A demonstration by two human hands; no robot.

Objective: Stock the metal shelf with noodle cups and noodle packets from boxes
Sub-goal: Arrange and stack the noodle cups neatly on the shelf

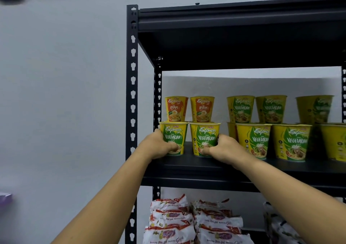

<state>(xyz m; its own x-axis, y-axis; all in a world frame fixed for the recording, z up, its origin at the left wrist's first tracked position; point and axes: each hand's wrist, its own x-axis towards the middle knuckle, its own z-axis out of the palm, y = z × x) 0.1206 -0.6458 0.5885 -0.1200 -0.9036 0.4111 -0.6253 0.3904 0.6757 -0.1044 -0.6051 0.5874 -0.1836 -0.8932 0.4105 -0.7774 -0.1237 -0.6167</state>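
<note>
The left hand (159, 147) and right hand (223, 147) each gripped a vegetarian cup (175, 137) on the metal shelf (187, 166), centre frame; pushed back hard, they might have toppled the ayam cups (176, 110) stacked behind.

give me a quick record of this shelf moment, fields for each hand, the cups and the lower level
left hand: grips the leftmost front vegetarian cup
right hand: grips the second front vegetarian cup
held cups: upright, side by side, near the front of the metal shelf
behind them: two ayam cups, upright, sitting higher
to the right: more vegetarian cups, in two tiers
lower level: white noodle packets in stacks
</note>
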